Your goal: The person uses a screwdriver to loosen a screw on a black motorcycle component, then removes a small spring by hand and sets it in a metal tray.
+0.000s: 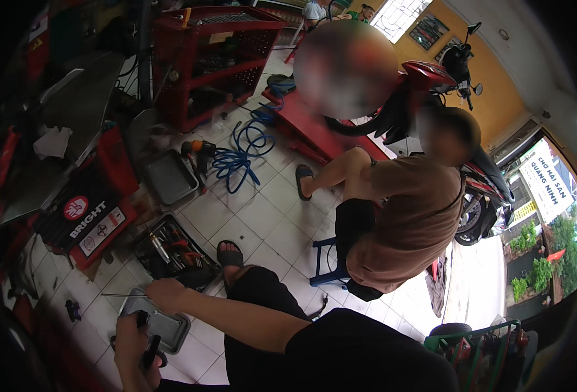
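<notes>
My right hand point(165, 296) is closed around the near end of a thin metal rod point(123, 295), which looks like a screwdriver shaft; any handle is hidden in the fist. The rod points left, above a grey metal tray point(182, 326) on the floor. Just below it, my left hand point(129, 343) grips a small black part point(151, 351), whose kind I cannot make out. Beyond the hands lies a black tool tray point(146, 258) full of hand tools, with a silver cylindrical tool point(160, 248) on top.
A person point(412, 222) in a brown shirt sits on a blue stool point(325, 261) to my right. A second grey tray point(172, 176), an orange-black power tool point(201, 147) and a coiled blue hose point(242, 157) lie ahead. A red tool cart point(220, 26) and a motorbike on a red lift point(308, 124) stand farther off.
</notes>
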Demonstrator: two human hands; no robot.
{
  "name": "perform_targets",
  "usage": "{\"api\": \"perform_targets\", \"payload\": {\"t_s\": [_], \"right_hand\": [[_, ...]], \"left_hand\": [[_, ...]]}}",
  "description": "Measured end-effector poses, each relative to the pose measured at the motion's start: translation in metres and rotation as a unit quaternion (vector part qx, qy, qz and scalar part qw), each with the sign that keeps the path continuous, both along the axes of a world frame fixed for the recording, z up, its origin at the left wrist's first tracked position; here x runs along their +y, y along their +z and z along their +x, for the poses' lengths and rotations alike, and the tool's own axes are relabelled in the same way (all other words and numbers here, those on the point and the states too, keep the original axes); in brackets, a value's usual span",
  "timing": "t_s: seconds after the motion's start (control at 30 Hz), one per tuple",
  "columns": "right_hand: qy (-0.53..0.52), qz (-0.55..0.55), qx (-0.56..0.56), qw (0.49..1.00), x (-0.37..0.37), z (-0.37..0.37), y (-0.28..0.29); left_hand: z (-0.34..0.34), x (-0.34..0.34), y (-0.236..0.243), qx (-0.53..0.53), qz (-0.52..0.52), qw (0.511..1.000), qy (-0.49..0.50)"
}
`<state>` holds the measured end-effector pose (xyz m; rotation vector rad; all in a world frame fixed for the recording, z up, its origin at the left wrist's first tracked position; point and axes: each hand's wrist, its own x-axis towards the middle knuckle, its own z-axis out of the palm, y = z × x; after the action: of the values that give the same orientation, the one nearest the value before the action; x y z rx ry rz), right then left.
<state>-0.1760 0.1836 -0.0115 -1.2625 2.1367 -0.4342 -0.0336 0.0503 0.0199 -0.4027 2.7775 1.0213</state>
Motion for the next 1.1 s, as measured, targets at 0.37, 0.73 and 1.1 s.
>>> {"api": "perform_targets", "payload": {"t_s": [0.37, 0.73, 1.1], "right_hand": [[0.053, 0.037, 0.057, 0.996, -0.014, 0.000, -0.003], [0.040, 0.071, 0.036, 0.996, -0.014, 0.010, 0.006], [0.032, 0.029, 0.056, 0.998, -0.007, 0.005, -0.024]], "left_hand": [[0.003, -0.011, -0.024, -0.042, -0.068, 0.997, -0.024], [0.010, -0.002, -0.015, -0.058, -0.056, 0.997, -0.008], [0.002, 0.008, 0.004, -0.076, -0.062, 0.995, -0.033]]}}
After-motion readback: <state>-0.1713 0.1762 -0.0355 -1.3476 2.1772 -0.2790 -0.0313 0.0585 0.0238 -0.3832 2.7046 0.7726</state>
